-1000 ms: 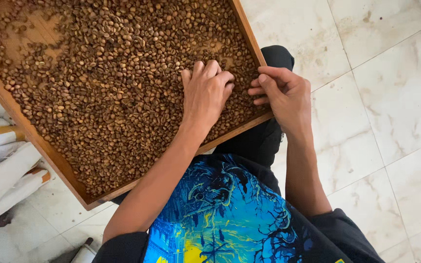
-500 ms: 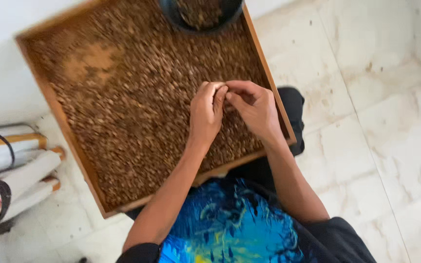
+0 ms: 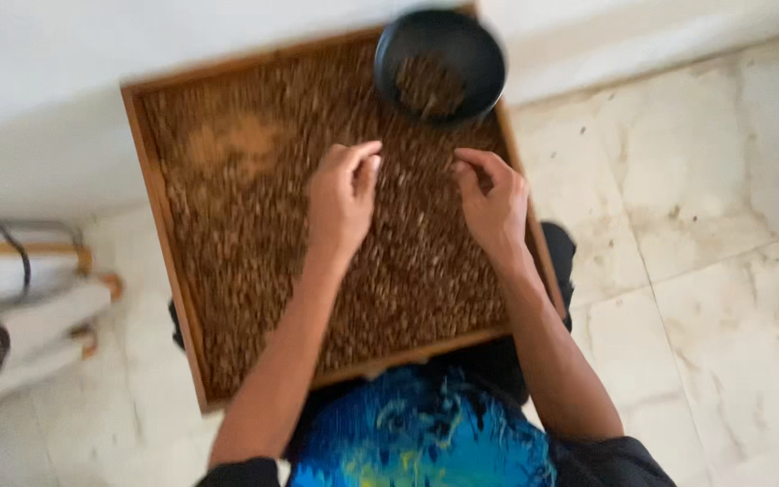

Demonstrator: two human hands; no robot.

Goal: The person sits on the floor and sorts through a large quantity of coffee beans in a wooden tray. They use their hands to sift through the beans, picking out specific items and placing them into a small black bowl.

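A square wooden tray (image 3: 157, 225) rests on my lap, spread with a layer of brown coffee beans (image 3: 254, 243). My left hand (image 3: 343, 200) lies palm down over the beans near the tray's middle, fingers loosely curled. My right hand (image 3: 494, 200) hovers over the beans at the right side, fingertips pinched together; the frame is too blurred to show whether a bean is held. A black bowl (image 3: 440, 65) with a few beans inside sits on the tray's far right corner, just beyond both hands.
Pale marble floor tiles (image 3: 714, 234) extend to the right. A white wall (image 3: 92, 54) runs behind the tray. Rolled white bundles with black straps (image 3: 20, 307) lie on the floor at the left. My blue and yellow shirt (image 3: 416, 433) fills the bottom.
The view has tilted up, bringing the tray's far edge and the black bowl fully into sight. My two hands have moved apart and further up over the beans.
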